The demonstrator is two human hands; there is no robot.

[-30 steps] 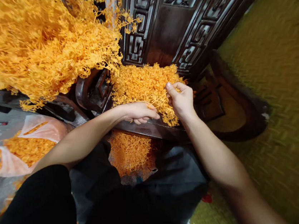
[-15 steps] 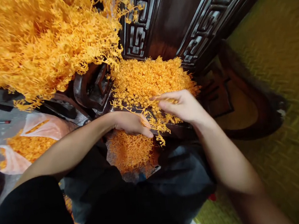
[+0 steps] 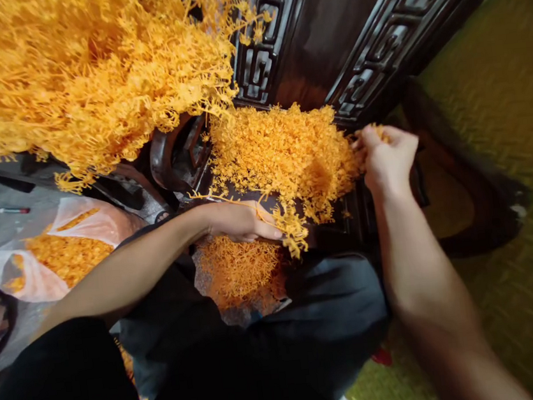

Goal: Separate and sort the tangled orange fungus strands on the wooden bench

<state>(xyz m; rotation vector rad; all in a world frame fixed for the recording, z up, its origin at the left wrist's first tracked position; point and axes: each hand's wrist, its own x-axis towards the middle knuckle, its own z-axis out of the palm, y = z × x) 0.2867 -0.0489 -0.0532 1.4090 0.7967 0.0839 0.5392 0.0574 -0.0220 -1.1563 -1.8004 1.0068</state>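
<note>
My left hand [image 3: 240, 221] is closed round the thin stem of a yellow-orange artificial flower sprig [image 3: 294, 232]; its flowered end hangs past my fingertips. Beyond it, a heap of small yellow-orange plastic flower pieces [image 3: 274, 144] lies on a dark wooden chair seat. At the right edge of that heap, my right hand [image 3: 389, 154] has its fingers curled together, with bits of the yellow-orange flower pieces showing between them. Below my left hand, an open bag of darker orange branching stems [image 3: 240, 267] sits between my knees.
A large mass of finished-looking yellow sprigs [image 3: 104, 83] hangs over the chair arm [image 3: 163, 163] at upper left. A whitish plastic bag [image 3: 39, 277] of orange pieces stands on the floor. Behind the heap rises a carved wooden chair back [image 3: 310, 34]; yellow-green patterned matting [image 3: 521, 152] lies right.
My right hand has moved right, from beside the held sprig to the heap's right edge, and its fingers have closed on flower pieces. My left hand keeps the sprig. The view has shifted slightly.
</note>
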